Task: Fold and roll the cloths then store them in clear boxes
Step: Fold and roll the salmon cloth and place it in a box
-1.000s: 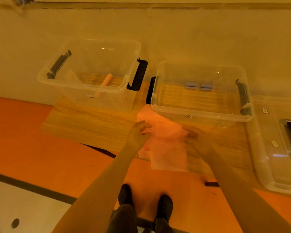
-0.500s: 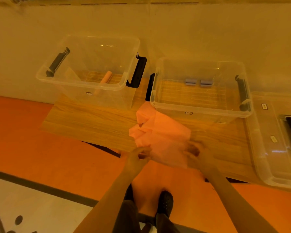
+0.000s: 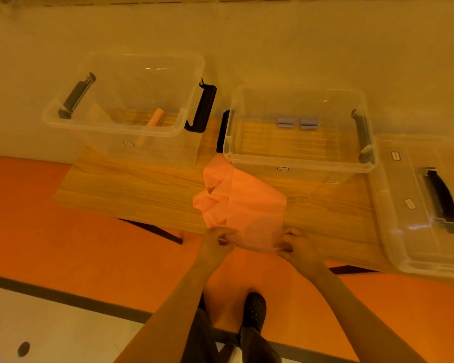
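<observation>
I see the wooden surface [image 3: 142, 189] carrying three clear boxes: the left box [image 3: 110, 127], the middle box [image 3: 299, 163], and a right box [image 3: 414, 205] at the edge. A pink cloth [image 3: 247, 205] lies rumpled in front of the middle box. My left hand [image 3: 218, 242] and right hand [image 3: 296, 247] pinch its near corners.

Both forearms bare, reaching up from the bottom of the frame and converging toward its centre. Left hand [image 3: 216, 242] just left of centre, fingers curled, pinching the near left corner of the pink cloth [image 3: 244, 203]. Right hand [image 3: 296, 244] just right of centre, at the same height, knuckles up, fingers curled on the near right corner. Hands apart, level with one another.
</observation>
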`<state>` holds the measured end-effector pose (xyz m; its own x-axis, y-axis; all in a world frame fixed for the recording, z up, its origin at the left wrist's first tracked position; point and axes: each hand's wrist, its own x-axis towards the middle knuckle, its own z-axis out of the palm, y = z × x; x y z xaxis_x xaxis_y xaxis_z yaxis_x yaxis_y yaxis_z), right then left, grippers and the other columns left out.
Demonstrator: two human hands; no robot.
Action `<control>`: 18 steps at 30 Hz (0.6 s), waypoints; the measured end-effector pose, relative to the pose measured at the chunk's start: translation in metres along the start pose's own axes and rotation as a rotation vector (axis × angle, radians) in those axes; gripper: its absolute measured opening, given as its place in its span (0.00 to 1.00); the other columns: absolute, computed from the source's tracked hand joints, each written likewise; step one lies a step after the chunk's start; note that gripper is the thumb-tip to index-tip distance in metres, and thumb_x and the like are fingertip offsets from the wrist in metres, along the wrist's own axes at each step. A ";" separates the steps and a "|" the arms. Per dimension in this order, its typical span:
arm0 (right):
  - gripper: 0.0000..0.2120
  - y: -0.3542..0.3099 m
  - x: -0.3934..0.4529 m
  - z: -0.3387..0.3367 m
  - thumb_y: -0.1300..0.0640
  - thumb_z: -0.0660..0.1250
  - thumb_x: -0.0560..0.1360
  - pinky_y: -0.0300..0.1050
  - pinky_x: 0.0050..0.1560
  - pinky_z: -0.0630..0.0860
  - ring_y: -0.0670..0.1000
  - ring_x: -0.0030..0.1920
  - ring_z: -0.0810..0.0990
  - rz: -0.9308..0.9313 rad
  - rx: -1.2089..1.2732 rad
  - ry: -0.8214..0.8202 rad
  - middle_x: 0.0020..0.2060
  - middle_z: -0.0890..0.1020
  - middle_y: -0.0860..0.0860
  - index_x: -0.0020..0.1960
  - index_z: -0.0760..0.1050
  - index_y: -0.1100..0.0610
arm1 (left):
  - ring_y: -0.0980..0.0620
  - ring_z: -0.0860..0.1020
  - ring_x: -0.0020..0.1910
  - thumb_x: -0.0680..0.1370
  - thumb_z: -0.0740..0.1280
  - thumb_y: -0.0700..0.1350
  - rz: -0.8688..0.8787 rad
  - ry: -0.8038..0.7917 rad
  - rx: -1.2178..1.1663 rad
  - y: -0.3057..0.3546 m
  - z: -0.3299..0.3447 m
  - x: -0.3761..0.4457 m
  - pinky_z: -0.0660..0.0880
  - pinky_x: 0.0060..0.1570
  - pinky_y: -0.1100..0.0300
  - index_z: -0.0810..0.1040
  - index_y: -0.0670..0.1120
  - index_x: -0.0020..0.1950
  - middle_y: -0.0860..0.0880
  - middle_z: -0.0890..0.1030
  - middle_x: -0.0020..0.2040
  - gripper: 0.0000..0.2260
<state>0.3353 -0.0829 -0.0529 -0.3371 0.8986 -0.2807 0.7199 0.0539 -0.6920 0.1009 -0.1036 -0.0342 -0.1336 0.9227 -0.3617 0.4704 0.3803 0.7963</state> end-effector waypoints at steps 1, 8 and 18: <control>0.08 0.000 0.000 0.000 0.67 0.73 0.68 0.40 0.50 0.76 0.47 0.47 0.76 0.009 0.015 0.001 0.46 0.74 0.47 0.46 0.81 0.59 | 0.54 0.75 0.50 0.70 0.70 0.31 -0.011 -0.006 0.001 0.000 0.001 0.001 0.72 0.41 0.76 0.81 0.43 0.53 0.49 0.79 0.50 0.14; 0.04 -0.001 0.005 -0.002 0.63 0.73 0.69 0.34 0.46 0.71 0.44 0.45 0.74 0.048 -0.011 -0.008 0.45 0.74 0.47 0.44 0.82 0.59 | 0.56 0.74 0.45 0.71 0.70 0.33 -0.094 -0.040 0.008 -0.001 -0.007 -0.002 0.71 0.38 0.75 0.80 0.45 0.54 0.54 0.76 0.44 0.14; 0.02 -0.004 0.002 -0.009 0.55 0.71 0.72 0.34 0.40 0.70 0.40 0.40 0.76 0.049 0.104 0.019 0.39 0.78 0.43 0.42 0.78 0.51 | 0.58 0.72 0.43 0.73 0.69 0.35 -0.051 -0.074 -0.017 0.001 -0.018 -0.004 0.72 0.41 0.73 0.80 0.47 0.55 0.54 0.74 0.43 0.13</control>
<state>0.3372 -0.0774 -0.0453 -0.2910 0.9072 -0.3038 0.6682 -0.0345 -0.7432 0.0864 -0.1060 -0.0227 -0.0920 0.8949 -0.4368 0.4497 0.4287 0.7836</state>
